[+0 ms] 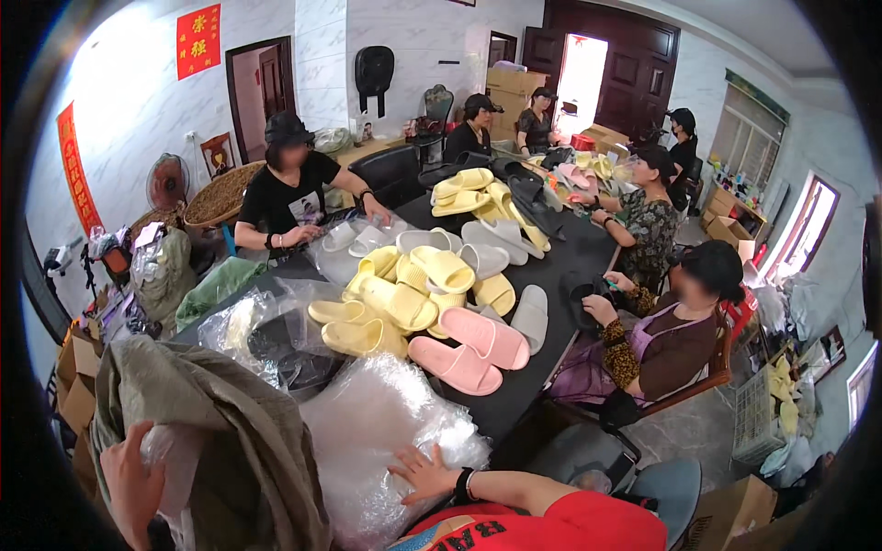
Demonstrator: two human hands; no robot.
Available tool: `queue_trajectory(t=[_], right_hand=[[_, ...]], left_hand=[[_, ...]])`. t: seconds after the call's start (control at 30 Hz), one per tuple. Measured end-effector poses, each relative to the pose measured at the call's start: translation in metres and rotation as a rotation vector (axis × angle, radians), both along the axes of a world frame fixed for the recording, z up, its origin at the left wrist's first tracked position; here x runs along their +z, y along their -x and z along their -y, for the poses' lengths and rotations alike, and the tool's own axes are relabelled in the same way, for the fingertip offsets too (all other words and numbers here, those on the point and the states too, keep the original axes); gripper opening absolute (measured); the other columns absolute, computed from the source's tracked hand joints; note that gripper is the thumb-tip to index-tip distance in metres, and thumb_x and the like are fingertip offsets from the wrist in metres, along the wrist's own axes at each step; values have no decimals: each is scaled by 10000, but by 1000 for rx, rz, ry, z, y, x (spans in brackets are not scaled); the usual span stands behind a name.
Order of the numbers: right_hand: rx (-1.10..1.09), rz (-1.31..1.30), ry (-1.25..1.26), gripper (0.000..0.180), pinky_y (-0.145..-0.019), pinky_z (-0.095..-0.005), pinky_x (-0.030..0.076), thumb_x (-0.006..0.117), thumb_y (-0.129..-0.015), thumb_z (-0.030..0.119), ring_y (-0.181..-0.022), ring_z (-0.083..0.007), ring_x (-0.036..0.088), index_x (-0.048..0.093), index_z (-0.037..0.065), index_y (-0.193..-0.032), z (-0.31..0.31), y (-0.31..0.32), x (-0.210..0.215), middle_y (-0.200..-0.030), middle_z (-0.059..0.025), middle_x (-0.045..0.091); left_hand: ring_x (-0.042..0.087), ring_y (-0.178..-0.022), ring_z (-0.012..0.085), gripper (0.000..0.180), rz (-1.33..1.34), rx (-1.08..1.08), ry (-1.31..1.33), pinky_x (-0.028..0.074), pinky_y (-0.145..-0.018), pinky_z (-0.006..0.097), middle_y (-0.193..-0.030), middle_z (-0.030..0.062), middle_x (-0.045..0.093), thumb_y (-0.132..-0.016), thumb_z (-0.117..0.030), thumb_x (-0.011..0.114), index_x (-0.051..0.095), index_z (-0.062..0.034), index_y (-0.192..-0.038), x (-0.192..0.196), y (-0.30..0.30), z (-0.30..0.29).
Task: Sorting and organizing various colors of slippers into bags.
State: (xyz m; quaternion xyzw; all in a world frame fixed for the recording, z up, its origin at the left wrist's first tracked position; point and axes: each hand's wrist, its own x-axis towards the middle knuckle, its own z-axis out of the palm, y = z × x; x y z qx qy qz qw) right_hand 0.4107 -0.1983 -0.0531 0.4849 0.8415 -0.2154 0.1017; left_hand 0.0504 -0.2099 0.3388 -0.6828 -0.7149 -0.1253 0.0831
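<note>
At the lower left, my left hand (133,482) has its fingers curled at the edge of an olive woven sack (216,413), beside some clear plastic inside it; part of the grip is hidden. My right hand (427,473) lies with fingers spread on a heap of clear plastic bags (386,422). Just beyond the heap, a pair of pink slippers (455,365) rests on the dark table (487,413). Yellow slippers (400,303) are piled behind them, and a grey slipper (530,320) lies to their right.
Across the table, a person (303,197) handles bagged grey slippers. On the right, a seated person (671,321) works on a black slipper (579,298). Several others sit farther back. An empty-looking chair (588,459) is at my right; cardboard boxes (78,367) stand at the left.
</note>
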Motion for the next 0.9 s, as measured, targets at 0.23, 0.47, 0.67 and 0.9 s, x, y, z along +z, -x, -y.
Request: queue_trajectory(t=[0.23,0.47,0.67,0.9], right_hand=[[31,-54,79,927,-878,-767,-2,493,-732,664,-1340,-399,-105,86,208,-1429,0,4,-5,-1484,-150,-30],[84,-40,204,933,-893,-751,-7,511,-730,652,-1337,-417,-100,71,217,-1429,-10,-1,14,-1482,-153,-57],[110,-22,236,951,-893,-751,11,559,-722,611,-1333,-429,-99,49,227,-1428,-14,-1,22,-1478,-159,-85],[90,-20,282,1039,-892,-754,-2,642,-651,588,-1334,-415,-117,45,239,-1427,-19,-1,14,-1480,-157,-69]], left_hand=[[544,-614,346,535,-5,-132,79,416,-579,414,-610,137,544,-581,-61,621,531,-97,-1107,-67,15,-15],[577,-791,359,742,341,-248,462,450,-715,446,-844,162,603,-655,-229,713,372,-139,-1308,-215,-55,-11],[533,-939,425,799,30,-360,513,413,-844,444,-1016,193,573,-651,-278,721,336,-122,-1333,-210,-62,24],[594,-726,270,738,575,-580,192,473,-663,356,-883,125,609,-675,-150,717,359,-52,-1314,-104,-144,-6]])
